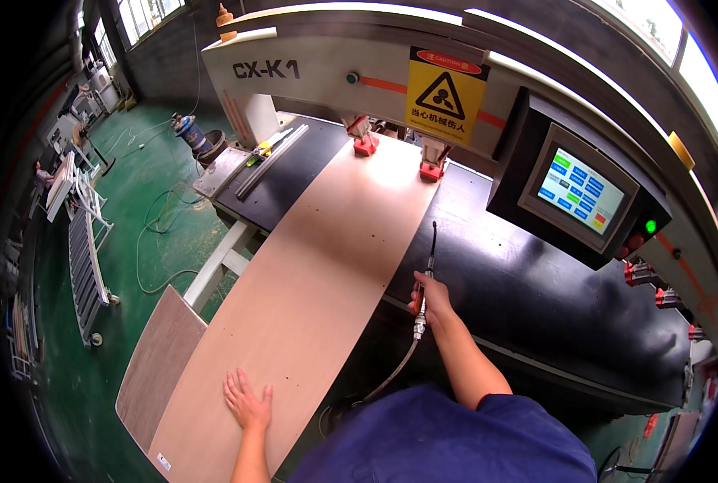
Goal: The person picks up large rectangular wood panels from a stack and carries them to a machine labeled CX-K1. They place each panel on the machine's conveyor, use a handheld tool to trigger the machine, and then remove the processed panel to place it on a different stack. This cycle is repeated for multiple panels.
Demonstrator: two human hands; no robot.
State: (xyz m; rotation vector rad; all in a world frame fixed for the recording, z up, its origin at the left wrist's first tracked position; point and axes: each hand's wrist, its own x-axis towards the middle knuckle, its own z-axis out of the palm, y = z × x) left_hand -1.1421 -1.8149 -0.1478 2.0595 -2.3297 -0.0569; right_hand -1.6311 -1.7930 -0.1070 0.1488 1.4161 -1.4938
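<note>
A long light-wood panel (pixel 294 274) stretches from the machine toward me, with several small dark holes in its face. My left hand (pixel 248 400) lies flat on its near end, fingers spread. In my right hand (pixel 430 298) is an air blow gun (pixel 421 318), held just off the panel's right edge. Its thin nozzle points away from me, and a hose (pixel 395 372) runs from its lower end back toward my body. Two red-footed clamps (pixel 366 145) stand at the panel's far end, against or just over it; I cannot tell which.
A black machine table (pixel 536 298) extends to the right under a control screen (pixel 582 190). Metal strips (pixel 272 163) lie at the table's left. A grey-brown board (pixel 161 362) sits beside the panel's near left. Hoses (pixel 145 233), a bucket (pixel 206 147) and a rack (pixel 87 266) occupy the green floor.
</note>
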